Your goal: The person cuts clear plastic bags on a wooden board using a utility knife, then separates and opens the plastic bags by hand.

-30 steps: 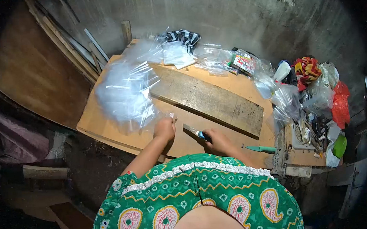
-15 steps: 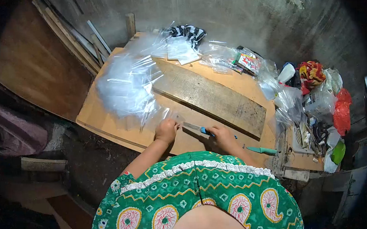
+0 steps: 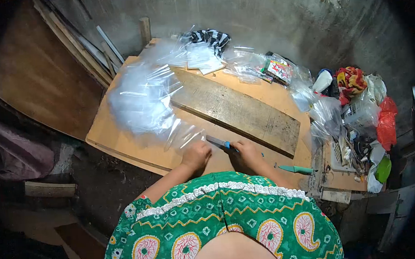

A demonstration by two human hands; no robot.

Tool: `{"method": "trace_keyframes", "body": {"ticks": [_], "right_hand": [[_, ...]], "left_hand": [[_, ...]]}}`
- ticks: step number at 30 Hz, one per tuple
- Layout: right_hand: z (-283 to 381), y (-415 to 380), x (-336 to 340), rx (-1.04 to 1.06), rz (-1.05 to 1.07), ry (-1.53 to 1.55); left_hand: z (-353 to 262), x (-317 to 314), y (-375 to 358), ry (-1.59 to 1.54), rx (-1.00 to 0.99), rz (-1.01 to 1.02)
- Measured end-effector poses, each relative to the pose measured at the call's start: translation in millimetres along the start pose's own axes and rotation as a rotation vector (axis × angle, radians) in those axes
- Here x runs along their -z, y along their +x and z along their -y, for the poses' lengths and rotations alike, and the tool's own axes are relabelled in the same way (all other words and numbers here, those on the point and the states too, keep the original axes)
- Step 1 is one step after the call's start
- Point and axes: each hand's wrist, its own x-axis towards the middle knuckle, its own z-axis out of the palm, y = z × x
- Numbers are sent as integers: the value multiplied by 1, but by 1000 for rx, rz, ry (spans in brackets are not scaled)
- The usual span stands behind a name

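My right hand (image 3: 247,152) is closed round the blue handle of a knife (image 3: 216,140), its blade pointing left towards my other hand. Just left of the blade tip, my left hand (image 3: 197,154) is closed on a piece of clear plastic film (image 3: 185,133), its fingers partly hidden from above. Beyond it spreads a large shiny heap of clear plastic (image 3: 140,98) on the left of the wooden table (image 3: 119,146). A thick wooden plank (image 3: 237,109) lies slantwise behind both hands.
A green knife (image 3: 296,170) lies right of my right hand near the front edge. Plastic bags (image 3: 326,114), a red bag (image 3: 386,124) and a patterned cloth (image 3: 353,82) crowd the right side. A black-and-white striped cloth (image 3: 210,39) lies at the back, before a concrete wall.
My left hand has moved a little right and towards me, and more plastic film now stretches behind it. The knife in my right hand has shifted only slightly.
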Motion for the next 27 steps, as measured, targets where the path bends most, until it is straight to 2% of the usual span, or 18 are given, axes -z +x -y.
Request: {"method": "trace_keyframes", "body": {"ticks": [2,3,4,6,7,8,10,11,13,15,19,21,25,27], "right_hand": [[-3,-3,-6,28,-18,-49],[-4,-5,-6,28,-17,-50],[-5,-8,-7,37,-32,-51],[-8,-12,-8,49,-43,-52],[-11,-14,-9,71,-59,-40],[-10,-15,-8,95,-76,-27],[-5,-14,-5,71,-55,-50],[-1,-13,-4,42,-36,-70],[7,-8,-5,58,-63,-78],[-1,-4,-12,125,-97,-70],[-9,-13,-8,102,-65,-156],[-15,-16,-9,149,-167,-163],[-8,0,-7,188,-150,-165],[-6,12,-13,127,-69,-193]], "left_hand": [[-8,10,-2,-229,-195,-17],[-11,16,-3,-288,-22,148],[-9,13,-2,-289,-20,147],[-5,4,0,-221,99,-125],[0,1,0,-164,244,79],[-4,1,-1,-167,247,76],[-12,0,-1,311,388,127],[-12,2,0,307,387,125],[-11,5,4,232,501,371],[-14,10,5,262,504,404],[-15,10,4,293,509,417],[-14,8,2,288,505,396],[-14,8,0,290,483,368],[-17,10,0,277,492,360]]}}
